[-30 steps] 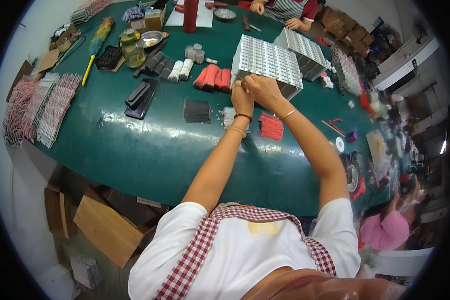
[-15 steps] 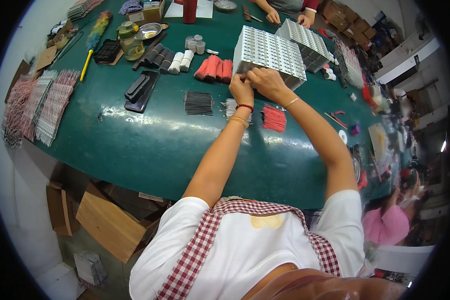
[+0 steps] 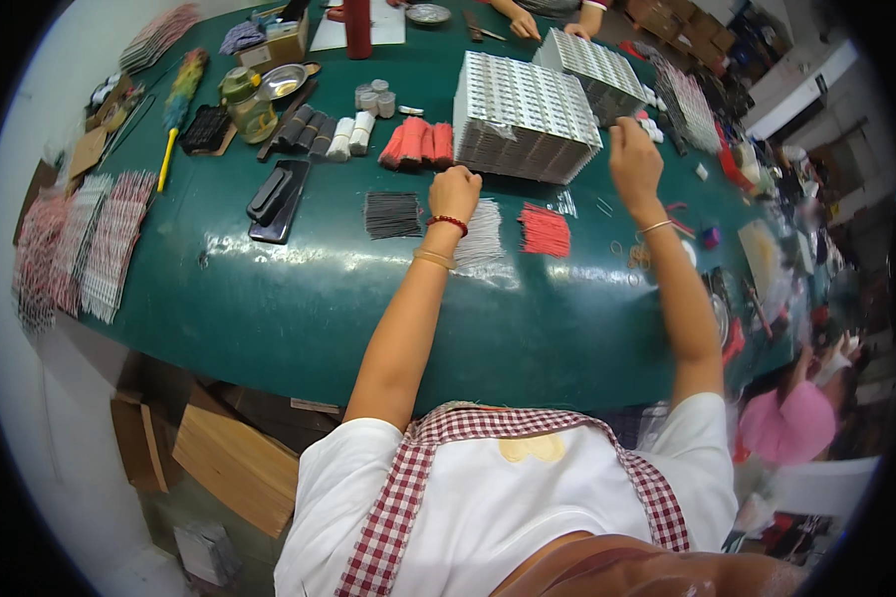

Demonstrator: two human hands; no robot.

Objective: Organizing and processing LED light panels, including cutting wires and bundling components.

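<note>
My left hand (image 3: 454, 191) is closed, fingers curled, over the far end of a pile of thin white wires (image 3: 482, 235). Whatever it may hold is hidden. My right hand (image 3: 635, 159) is raised, its fingers bent together, beside the right side of a large stack of white-and-grey panels (image 3: 524, 111). I cannot make out anything in it. A pile of black wires (image 3: 392, 215) lies left of my left hand, and red wires (image 3: 545, 231) lie between my two hands.
Bundled red wires (image 3: 421, 143), white bundles (image 3: 351, 135) and dark bundles (image 3: 307, 129) lie left of the stack. A phone (image 3: 278, 203) is further left. A second stack (image 3: 595, 75) stands behind, near a co-worker's hands (image 3: 524, 25). Rubber bands (image 3: 631, 255) lie at right.
My hands have come apart from the near face of the stack. The left hand has moved back toward the white wires, and the right hand has moved off to the right.
</note>
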